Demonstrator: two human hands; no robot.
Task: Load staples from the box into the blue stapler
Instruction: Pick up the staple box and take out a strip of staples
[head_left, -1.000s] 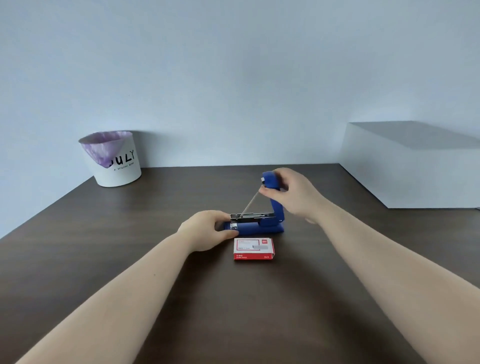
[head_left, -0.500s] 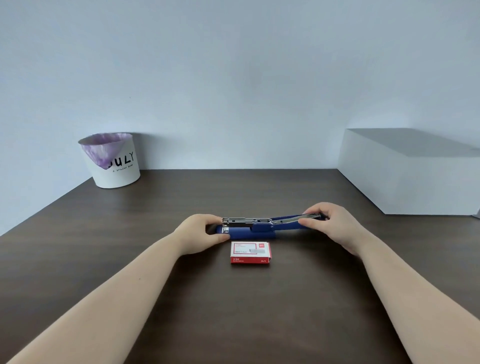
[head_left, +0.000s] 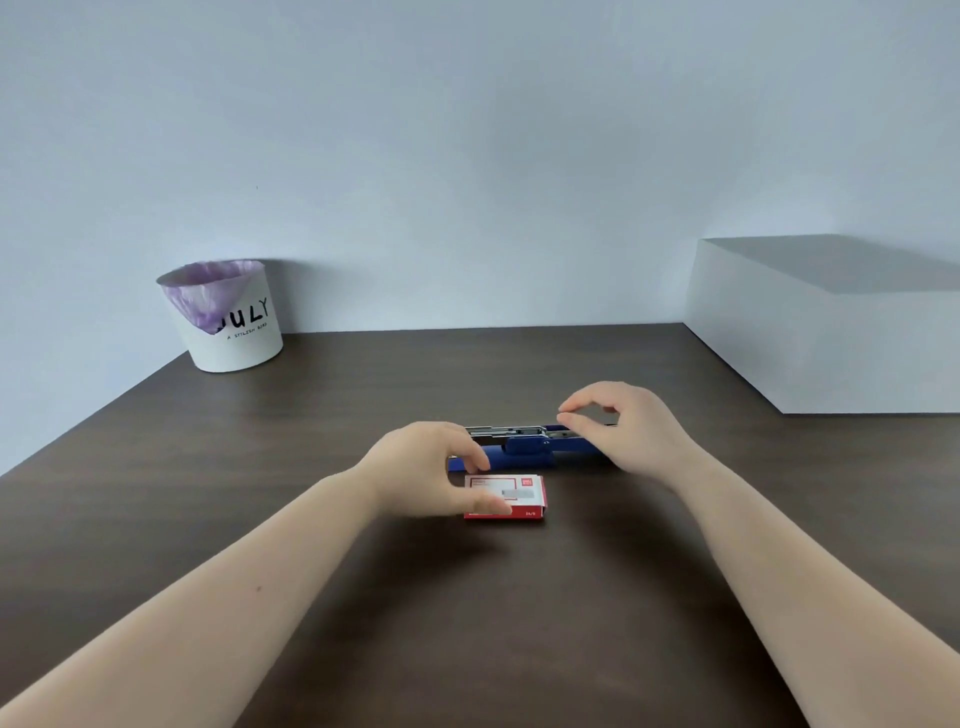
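The blue stapler (head_left: 525, 448) lies swung fully open and flat on the dark wooden table (head_left: 467, 597), its metal staple channel (head_left: 501, 430) facing up. Just in front of it rests the small red and white staple box (head_left: 519, 493), closed. My left hand (head_left: 421, 467) is at the box's left end, with the thumb on its near edge and the forefinger at its far edge. My right hand (head_left: 623, 431) hovers just above the stapler's folded-back top arm, fingers curled and apart, holding nothing.
A white bin (head_left: 228, 327) with a purple liner stands at the back left by the wall. A large white block (head_left: 831, 343) fills the back right corner of the table.
The stapler's top arm went from raised to lying flat on the table. My right hand let go of it and lifted. My left hand left the stapler's front and moved onto the staple box.
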